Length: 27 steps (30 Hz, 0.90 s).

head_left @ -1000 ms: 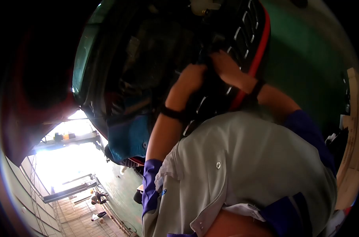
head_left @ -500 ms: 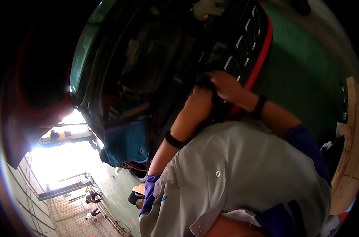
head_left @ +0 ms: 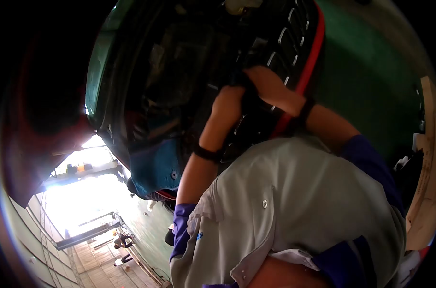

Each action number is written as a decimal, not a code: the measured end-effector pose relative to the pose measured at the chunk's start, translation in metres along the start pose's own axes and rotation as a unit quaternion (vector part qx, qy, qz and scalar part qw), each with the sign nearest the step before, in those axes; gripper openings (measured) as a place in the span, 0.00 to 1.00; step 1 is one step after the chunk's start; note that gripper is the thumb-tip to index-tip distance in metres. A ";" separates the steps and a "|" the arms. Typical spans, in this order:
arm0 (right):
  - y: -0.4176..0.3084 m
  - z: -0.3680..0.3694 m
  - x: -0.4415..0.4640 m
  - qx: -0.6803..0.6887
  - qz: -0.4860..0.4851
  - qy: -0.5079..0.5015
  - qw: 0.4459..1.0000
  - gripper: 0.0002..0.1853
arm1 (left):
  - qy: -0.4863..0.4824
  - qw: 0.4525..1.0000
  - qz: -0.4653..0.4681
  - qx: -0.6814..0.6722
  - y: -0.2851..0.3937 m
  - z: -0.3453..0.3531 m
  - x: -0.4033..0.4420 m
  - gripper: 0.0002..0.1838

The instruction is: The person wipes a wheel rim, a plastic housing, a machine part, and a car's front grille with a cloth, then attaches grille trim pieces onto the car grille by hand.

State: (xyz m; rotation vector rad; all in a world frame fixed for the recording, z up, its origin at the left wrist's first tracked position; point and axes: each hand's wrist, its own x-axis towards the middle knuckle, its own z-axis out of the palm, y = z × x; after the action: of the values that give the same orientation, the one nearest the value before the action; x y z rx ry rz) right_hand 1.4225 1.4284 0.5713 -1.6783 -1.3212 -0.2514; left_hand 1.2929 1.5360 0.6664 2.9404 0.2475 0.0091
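My left hand (head_left: 227, 103) and my right hand (head_left: 268, 86) meet over the front of a car's open engine bay (head_left: 179, 62), just behind the grille (head_left: 287, 38). The fingers of both curl round a dark bundle (head_left: 238, 79) that looks like cloth; deep shadow hides its outline and most of the fingertips. A blue cover (head_left: 155, 168) with a round fitting in it lies over the car's side, to the left of my left forearm.
A red strip (head_left: 310, 62) edges the car's front. The raised hood (head_left: 50, 105) is at the left. Cardboard (head_left: 426, 177) stands at the right above the green floor (head_left: 366, 81). People (head_left: 122, 240) are far off near a bright doorway (head_left: 83, 192).
Both hands have moved together up and slightly left in the picture, along with the dark bundle. The whole view has shifted a little, and the car sits slightly higher.
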 end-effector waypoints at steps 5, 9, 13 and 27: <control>-0.046 -0.003 -0.033 0.083 0.028 0.009 0.996 0.24 | -0.089 0.992 -0.005 0.090 0.052 -0.003 -0.053 0.15; -0.058 0.005 -0.048 0.075 0.076 0.005 0.994 0.27 | -0.050 0.993 0.033 0.105 0.045 0.009 -0.061 0.16; -0.025 -0.002 -0.044 -0.009 0.093 0.029 0.995 0.26 | 0.025 0.994 0.068 0.083 0.038 0.031 -0.029 0.13; 0.005 -0.021 -0.040 0.101 0.184 -0.041 0.977 0.28 | 0.048 0.995 -0.004 0.083 0.046 0.050 0.009 0.21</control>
State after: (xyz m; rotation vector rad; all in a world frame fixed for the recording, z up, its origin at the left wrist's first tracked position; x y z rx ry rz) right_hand 1.4186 1.3872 0.5540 -1.7336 -1.0297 0.1678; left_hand 1.3108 1.4835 0.6255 3.1088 0.2861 0.1363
